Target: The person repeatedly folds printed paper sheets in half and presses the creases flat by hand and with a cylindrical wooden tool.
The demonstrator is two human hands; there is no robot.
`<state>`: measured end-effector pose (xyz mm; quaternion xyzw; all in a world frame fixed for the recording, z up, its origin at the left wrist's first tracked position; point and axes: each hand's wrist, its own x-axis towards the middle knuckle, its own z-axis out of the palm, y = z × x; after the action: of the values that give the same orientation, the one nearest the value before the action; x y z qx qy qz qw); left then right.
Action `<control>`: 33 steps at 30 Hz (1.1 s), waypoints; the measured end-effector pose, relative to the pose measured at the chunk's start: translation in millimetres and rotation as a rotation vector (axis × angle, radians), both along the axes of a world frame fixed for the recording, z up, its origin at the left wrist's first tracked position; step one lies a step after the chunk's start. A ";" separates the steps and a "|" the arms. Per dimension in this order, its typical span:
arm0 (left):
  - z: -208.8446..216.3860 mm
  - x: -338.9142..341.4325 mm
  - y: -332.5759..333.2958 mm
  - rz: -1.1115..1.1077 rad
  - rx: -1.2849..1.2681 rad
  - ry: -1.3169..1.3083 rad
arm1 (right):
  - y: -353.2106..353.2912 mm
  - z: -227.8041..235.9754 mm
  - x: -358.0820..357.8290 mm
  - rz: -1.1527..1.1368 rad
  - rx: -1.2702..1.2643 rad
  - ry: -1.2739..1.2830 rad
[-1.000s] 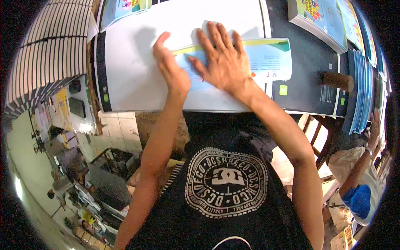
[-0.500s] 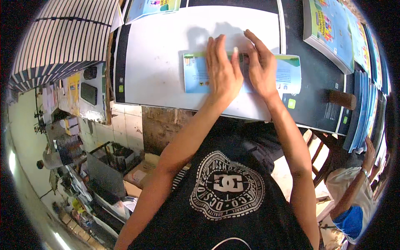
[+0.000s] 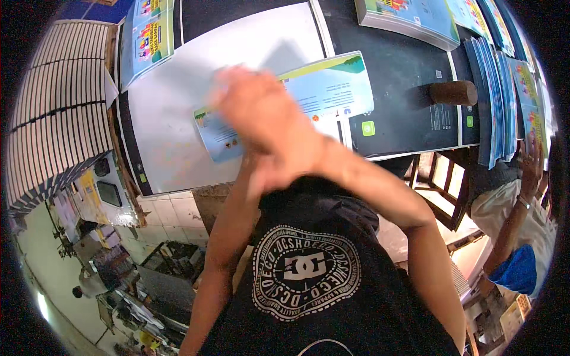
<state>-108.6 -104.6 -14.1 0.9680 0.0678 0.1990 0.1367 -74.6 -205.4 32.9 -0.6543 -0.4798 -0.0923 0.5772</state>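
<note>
A blue printed paper piece (image 3: 326, 86) with a green band along its far edge lies slanted on a large white sheet (image 3: 178, 95) on the dark table. Blurred by motion, my right hand (image 3: 267, 113) crosses over the middle of this paper. My left hand (image 3: 250, 166) is mostly hidden beneath and behind the right one, near the paper's close edge. The two hands overlap, and their fingers are too smeared to read. I cannot tell whether either hand touches the paper.
A brown wooden block (image 3: 454, 93) stands right of the paper. Behind it lies a thick stack of blue booklets (image 3: 415, 24); more booklets (image 3: 490, 101) stand at the right, near another person's hand (image 3: 531, 166). Bundled book blocks (image 3: 65, 89) are stacked left. A booklet (image 3: 148, 38) lies at the far left.
My hands have gone from lying side by side on the paper to crossing, the right one moving left over the other. The paper now sits slanted. The whole view has turned.
</note>
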 end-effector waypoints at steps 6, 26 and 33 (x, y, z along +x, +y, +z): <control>-9.7 6.9 5.0 -0.046 -0.057 0.074 | -9.0 -29.2 6.2 -0.129 -0.100 0.258; 99.4 2.3 -27.0 -0.196 -0.749 -0.675 | -57.3 -46.7 26.3 -0.563 -0.821 -0.220; -1.5 26.4 -20.5 -0.144 -0.150 -0.199 | -55.5 -49.1 28.9 -0.546 -0.759 -0.165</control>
<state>-82.1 -125.0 -15.5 0.9330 -0.0008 0.2780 0.2286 -45.7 -260.9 -16.3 -0.9117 -0.3342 -0.1106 0.2117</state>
